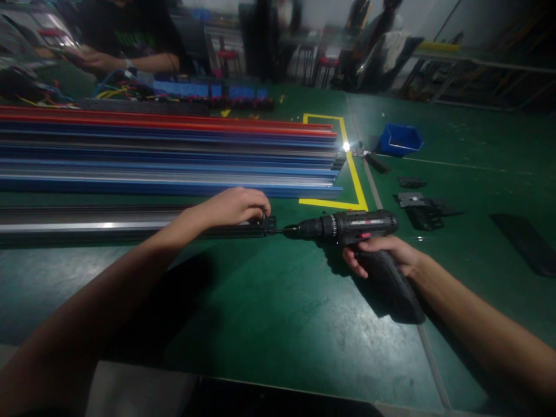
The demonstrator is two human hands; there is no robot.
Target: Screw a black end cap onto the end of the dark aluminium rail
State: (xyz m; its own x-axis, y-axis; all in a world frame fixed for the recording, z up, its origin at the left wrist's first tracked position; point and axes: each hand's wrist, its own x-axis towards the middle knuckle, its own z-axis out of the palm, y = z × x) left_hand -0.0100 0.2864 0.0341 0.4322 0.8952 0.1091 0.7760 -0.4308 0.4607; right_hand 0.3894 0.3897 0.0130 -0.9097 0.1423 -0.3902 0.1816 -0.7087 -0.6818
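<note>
The head view is showing a black power drill (369,223) lying level above the near side of the green table (278,330), its bit (290,230) pointing left at a black end piece (270,225) on a dark rail (108,227); whether bit and end piece are touching is too small to tell; the right hand (393,250) is coming in from the lower right, forearm slanting up and leftward, its grip clenching the drill's handle (386,284), with the thumb lying high on the near side and fingertips showing in front of the handle; the left hand (237,207) is reaching from the lower left, forearm slanting up and rightward, palm facing down over the rail's end, fingers curling down beside the end piece; whether that grip is pinching it, I cannot tell; behind the rail, blue and red strips (174,165) are lying side by side, their right ends stopping within yellow tape (357,182); farther right a blue bin (400,141) is standing beyond black parts (419,205); across the table a person (134,35) is sitting or standing, forearm extending leftward.
</note>
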